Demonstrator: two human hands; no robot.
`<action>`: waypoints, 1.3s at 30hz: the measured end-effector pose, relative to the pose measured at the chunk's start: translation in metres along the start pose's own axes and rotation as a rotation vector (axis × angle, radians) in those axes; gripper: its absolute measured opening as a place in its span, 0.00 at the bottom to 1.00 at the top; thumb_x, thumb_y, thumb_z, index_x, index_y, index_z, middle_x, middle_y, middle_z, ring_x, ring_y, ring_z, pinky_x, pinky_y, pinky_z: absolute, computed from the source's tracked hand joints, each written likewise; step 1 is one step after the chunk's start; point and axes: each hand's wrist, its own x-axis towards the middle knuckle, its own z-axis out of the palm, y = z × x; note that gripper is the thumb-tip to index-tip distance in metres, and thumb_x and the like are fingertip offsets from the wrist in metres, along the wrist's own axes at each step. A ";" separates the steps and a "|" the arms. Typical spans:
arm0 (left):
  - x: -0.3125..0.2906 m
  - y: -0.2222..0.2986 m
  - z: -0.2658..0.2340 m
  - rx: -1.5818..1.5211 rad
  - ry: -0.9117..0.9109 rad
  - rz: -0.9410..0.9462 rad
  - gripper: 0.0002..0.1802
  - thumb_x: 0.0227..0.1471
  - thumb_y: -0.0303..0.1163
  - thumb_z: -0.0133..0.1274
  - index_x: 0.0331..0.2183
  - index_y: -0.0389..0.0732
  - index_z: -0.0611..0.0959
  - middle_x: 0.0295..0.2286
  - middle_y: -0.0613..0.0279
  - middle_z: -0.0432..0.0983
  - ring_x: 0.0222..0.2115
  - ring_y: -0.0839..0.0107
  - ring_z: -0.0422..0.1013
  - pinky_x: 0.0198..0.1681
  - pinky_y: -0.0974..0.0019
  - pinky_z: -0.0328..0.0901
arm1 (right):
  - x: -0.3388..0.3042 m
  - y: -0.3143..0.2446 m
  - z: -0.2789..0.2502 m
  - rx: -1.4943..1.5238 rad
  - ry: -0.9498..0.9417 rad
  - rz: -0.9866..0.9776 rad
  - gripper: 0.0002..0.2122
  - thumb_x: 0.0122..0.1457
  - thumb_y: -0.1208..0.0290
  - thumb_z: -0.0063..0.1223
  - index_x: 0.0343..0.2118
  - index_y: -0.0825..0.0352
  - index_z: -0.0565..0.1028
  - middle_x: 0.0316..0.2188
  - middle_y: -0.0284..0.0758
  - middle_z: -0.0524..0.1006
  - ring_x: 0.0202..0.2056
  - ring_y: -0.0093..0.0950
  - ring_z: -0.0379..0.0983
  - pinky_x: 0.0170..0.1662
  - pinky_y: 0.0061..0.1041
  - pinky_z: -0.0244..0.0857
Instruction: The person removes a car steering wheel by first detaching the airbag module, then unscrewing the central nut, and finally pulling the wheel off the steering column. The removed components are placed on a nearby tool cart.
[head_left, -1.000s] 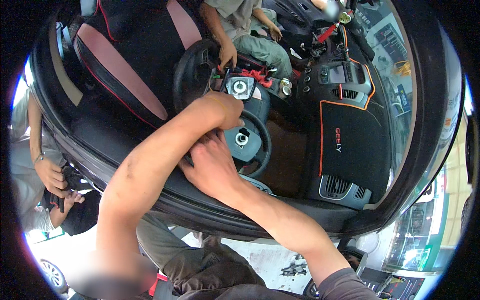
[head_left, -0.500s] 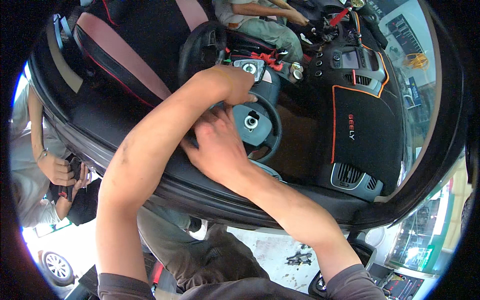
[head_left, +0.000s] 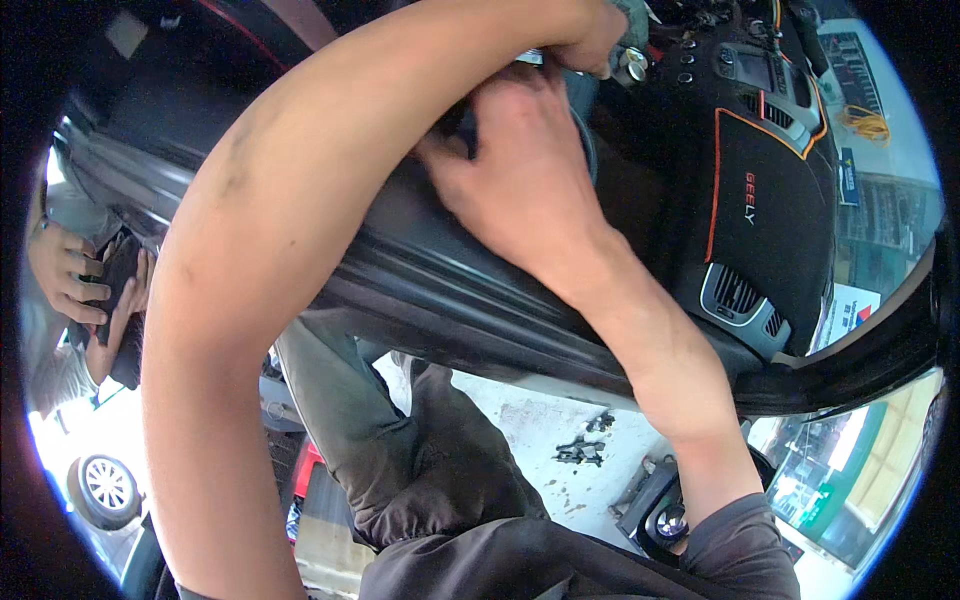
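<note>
My left hand [head_left: 592,38] is bent over at the top of the view, its forearm arching across from the lower left. Its fingers are mostly hidden; one fingertip points down near the steering wheel. Below it my right hand [head_left: 530,165] reaches up, slightly blurred, thumb apart and fingers bent. Its fingertips disappear under my left wrist, so what they touch cannot be seen. Part of the dark steering wheel [head_left: 590,145] shows just right of my right hand. My hands and forearms cover most of the wheel.
The black dashboard mat [head_left: 765,190] with orange edging lies to the right, above an air vent [head_left: 738,292]. The door sill [head_left: 450,290] runs beneath my arms. Another person's hands [head_left: 75,275] hold something dark at the left. Dark parts [head_left: 582,450] lie on the floor.
My view has shifted closer, and both hands now appear higher and farther right in it. The steering wheel's hub, visible before, is now mostly covered. My right hand is still beneath my left wrist.
</note>
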 end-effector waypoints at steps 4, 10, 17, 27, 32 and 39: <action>0.004 0.010 0.003 0.106 -0.005 -0.055 0.16 0.51 0.37 0.60 0.38 0.35 0.88 0.39 0.46 0.83 0.40 0.53 0.80 0.43 0.54 0.72 | 0.000 -0.001 -0.004 -0.047 -0.073 0.070 0.15 0.53 0.70 0.64 0.41 0.72 0.79 0.42 0.51 0.79 0.48 0.47 0.75 0.55 0.42 0.65; 0.004 0.000 0.003 0.033 0.063 -0.046 0.16 0.45 0.34 0.63 0.37 0.35 0.88 0.39 0.47 0.83 0.41 0.52 0.80 0.43 0.54 0.73 | 0.004 0.000 -0.005 0.004 -0.123 0.116 0.11 0.54 0.71 0.63 0.38 0.72 0.81 0.36 0.49 0.82 0.40 0.45 0.80 0.47 0.38 0.72; -0.008 0.021 -0.002 0.181 -0.146 -0.047 0.22 0.48 0.37 0.64 0.43 0.35 0.86 0.44 0.49 0.82 0.47 0.52 0.78 0.48 0.55 0.71 | 0.003 -0.005 -0.010 -0.015 -0.170 0.186 0.12 0.54 0.70 0.63 0.38 0.72 0.81 0.36 0.50 0.82 0.40 0.47 0.80 0.48 0.40 0.72; -0.002 0.017 -0.004 0.192 -0.292 -0.005 0.31 0.46 0.41 0.65 0.52 0.41 0.80 0.49 0.52 0.79 0.44 0.52 0.77 0.46 0.53 0.70 | -0.006 0.009 0.008 0.076 -0.052 0.214 0.14 0.54 0.66 0.62 0.34 0.76 0.81 0.36 0.58 0.80 0.42 0.53 0.78 0.52 0.44 0.71; -0.012 0.014 -0.004 0.204 -0.245 0.001 0.26 0.43 0.39 0.65 0.46 0.42 0.83 0.45 0.51 0.80 0.42 0.52 0.77 0.44 0.52 0.71 | 0.003 -0.026 -0.028 0.245 -0.183 0.396 0.20 0.58 0.69 0.60 0.50 0.78 0.74 0.47 0.57 0.78 0.52 0.49 0.74 0.56 0.40 0.67; -0.018 0.009 0.000 0.200 -0.181 0.028 0.19 0.39 0.36 0.64 0.38 0.43 0.86 0.39 0.50 0.81 0.38 0.51 0.78 0.40 0.51 0.71 | 0.001 -0.021 -0.019 0.274 -0.138 0.360 0.21 0.57 0.69 0.61 0.50 0.78 0.74 0.48 0.54 0.78 0.53 0.46 0.75 0.56 0.37 0.67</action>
